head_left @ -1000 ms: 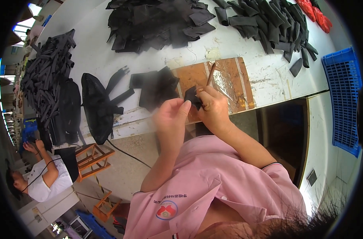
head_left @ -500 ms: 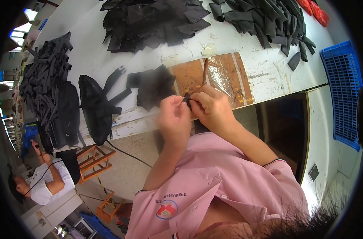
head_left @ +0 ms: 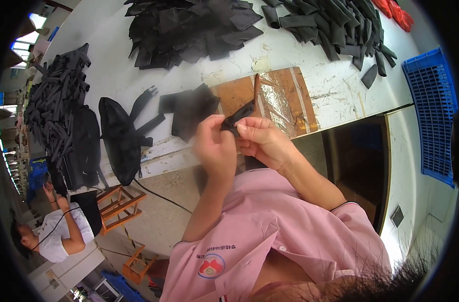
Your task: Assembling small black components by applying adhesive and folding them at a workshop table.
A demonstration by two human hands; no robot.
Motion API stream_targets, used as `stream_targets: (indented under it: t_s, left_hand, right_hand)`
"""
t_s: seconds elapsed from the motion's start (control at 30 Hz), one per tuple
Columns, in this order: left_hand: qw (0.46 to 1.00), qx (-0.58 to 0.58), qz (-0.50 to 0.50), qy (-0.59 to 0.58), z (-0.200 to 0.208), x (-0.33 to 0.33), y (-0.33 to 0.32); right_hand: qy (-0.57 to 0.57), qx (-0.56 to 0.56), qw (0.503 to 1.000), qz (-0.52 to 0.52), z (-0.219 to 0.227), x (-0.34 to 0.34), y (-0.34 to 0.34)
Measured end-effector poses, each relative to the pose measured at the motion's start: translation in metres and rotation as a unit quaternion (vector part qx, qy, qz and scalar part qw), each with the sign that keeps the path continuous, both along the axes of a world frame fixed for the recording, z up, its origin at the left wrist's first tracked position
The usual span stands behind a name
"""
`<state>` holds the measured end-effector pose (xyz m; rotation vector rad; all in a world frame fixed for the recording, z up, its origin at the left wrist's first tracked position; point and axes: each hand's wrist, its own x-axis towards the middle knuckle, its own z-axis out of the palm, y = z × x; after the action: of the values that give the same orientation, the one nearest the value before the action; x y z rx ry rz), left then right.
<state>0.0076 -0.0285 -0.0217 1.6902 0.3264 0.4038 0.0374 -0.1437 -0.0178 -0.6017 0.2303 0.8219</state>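
In front of my chest, both hands work on one small black fabric piece [head_left: 240, 115]. My left hand [head_left: 217, 146] pinches its near left end, fingers closed. Thumb and fingers of my right hand [head_left: 263, 140] grip its near edge from the right. The fabric's far end meets a thin brown pointed stick [head_left: 256, 88], which stands out over a brown board [head_left: 233, 94] with strips of tape. I cannot tell whether the stick is inside the fabric. Left of the board, flat black fabric pieces [head_left: 189, 108] lie overlapping on the white table [head_left: 335, 95].
Piles of black fabric pieces [head_left: 194, 32], folded black pieces [head_left: 335, 25] and narrow black strips [head_left: 58, 95] cover the far and left table. A black mesh item [head_left: 119, 141] lies left. A blue crate [head_left: 431, 116] stands right. Another person [head_left: 63, 226] sits beyond wooden stools [head_left: 121, 206].
The black fabric, mostly hidden between my fingers before, now shows stretched out toward the brown stick. My right hand has turned and moved slightly nearer me.
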Motion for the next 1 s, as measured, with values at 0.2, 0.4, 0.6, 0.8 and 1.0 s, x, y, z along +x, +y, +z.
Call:
stream_targets:
  t_s: [0.2,0.4,0.6,0.8,1.0]
  left_hand:
    - [0.919,-0.379,-0.076,0.083,0.021,0.002,0.011]
    - [0.742,-0.58,-0.332,0.049,0.032,-0.012,0.022]
    - [0.981,0.049,-0.113,-0.152,0.038,-0.01,-0.004]
    - [0.979,0.005,-0.1,-0.179,0.064,0.012,-0.01]
    - [0.831,-0.468,-0.3,-0.011,0.119,0.044,-0.001]
  right_hand:
    - [-0.104,-0.09,0.99,-0.026,-0.012,0.001,0.0]
    - [-0.216,-0.044,0.975,-0.03,0.009,-0.003,-0.006]
    - [-0.438,-0.124,0.887,-0.071,0.029,0.013,-0.021]
    - [-0.487,-0.31,0.813,-0.077,0.078,0.019,-0.029]
    - [-0.493,-0.286,0.819,-0.071,0.115,0.046,-0.028]
